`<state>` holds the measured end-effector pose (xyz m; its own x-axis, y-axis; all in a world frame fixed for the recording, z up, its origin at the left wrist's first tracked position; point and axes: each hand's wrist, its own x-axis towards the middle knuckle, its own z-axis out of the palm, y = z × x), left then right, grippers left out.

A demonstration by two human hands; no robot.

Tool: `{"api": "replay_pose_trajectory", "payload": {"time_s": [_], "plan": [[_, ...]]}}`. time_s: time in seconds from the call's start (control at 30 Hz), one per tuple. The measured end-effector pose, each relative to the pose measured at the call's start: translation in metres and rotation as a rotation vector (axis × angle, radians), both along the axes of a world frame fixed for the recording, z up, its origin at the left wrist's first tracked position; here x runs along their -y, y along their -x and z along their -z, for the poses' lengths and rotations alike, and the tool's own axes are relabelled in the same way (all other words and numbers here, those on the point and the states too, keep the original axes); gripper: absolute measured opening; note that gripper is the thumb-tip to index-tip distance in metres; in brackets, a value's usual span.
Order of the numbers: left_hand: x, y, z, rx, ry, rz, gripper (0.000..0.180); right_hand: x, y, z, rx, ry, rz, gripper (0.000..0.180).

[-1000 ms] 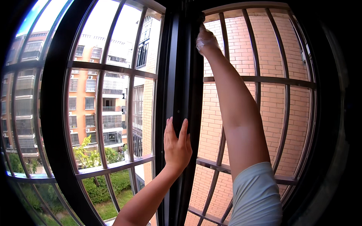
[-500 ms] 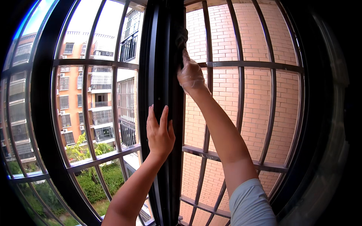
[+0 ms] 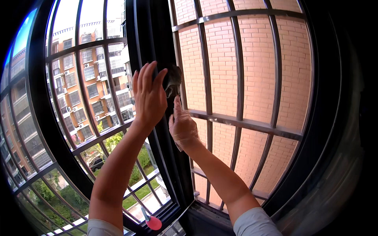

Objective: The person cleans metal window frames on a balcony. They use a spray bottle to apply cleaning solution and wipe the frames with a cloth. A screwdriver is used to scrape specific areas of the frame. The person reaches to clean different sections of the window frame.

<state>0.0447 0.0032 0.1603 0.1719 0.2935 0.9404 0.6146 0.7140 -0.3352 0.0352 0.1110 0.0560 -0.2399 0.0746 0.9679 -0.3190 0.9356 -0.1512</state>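
Observation:
A dark grey cloth (image 3: pixel 173 82) lies bunched against the black window frame post (image 3: pixel 151 43) between the two panes. My right hand (image 3: pixel 183 128), in a thin clear plastic glove, reaches up to the cloth's lower end and holds it with its fingers. Part of its grip is hidden against the dark frame. My left hand (image 3: pixel 149 96) is bare and rests on the post just left of the cloth. Its fingers point up, stretched and slightly apart, with nothing in them.
Metal security bars (image 3: pixel 240 70) stand outside both panes. Beyond lie a brick wall (image 3: pixel 293 59), an orange apartment building (image 3: pixel 92 86) and greenery. A pink rounded object with a grey handle (image 3: pixel 153 223) is low by the sill. The black bottom frame (image 3: pixel 204 220) runs below.
My right hand and the cloth have come down the post. My left hand has moved up beside the cloth. The view has tilted downward, bringing the bottom frame and pink object into sight.

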Motion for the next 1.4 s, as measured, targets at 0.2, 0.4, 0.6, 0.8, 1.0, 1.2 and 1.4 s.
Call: {"api": "replay_pose_trajectory", "payload": {"time_s": [0.2, 0.4, 0.6, 0.8, 1.0, 1.2, 1.4], "plan": [[0.008, 0.013, -0.006, 0.149, 0.475, -0.374, 0.048, -0.004, -0.016, -0.008, 0.029, 0.187, -0.438, 0.058], [0.000, 0.015, 0.001, 0.051, 0.520, -0.659, 0.050, -0.017, -0.040, 0.010, -0.034, 0.341, -0.593, 0.048], [-0.003, 0.013, 0.002, 0.223, 0.472, -0.492, 0.063, -0.012, -0.057, 0.010, -0.010, 0.352, -0.498, 0.044], [-0.001, 0.009, -0.012, 0.124, 0.386, -0.291, 0.059, -0.018, -0.045, -0.034, 0.158, 0.332, -0.286, 0.044], [0.013, 0.023, -0.044, -0.167, 0.389, -0.385, 0.051, -0.027, -0.067, -0.070, 0.385, 0.248, -0.225, 0.048], [-0.020, 0.003, 0.001, -0.073, 0.761, -1.012, 0.043, -0.019, -0.049, 0.022, 0.420, 0.275, -0.179, 0.054], [-0.020, 0.001, 0.097, -0.001, 0.911, -0.829, 0.043, -0.008, -0.053, 0.140, 0.410, 0.346, -0.213, 0.065]]}}
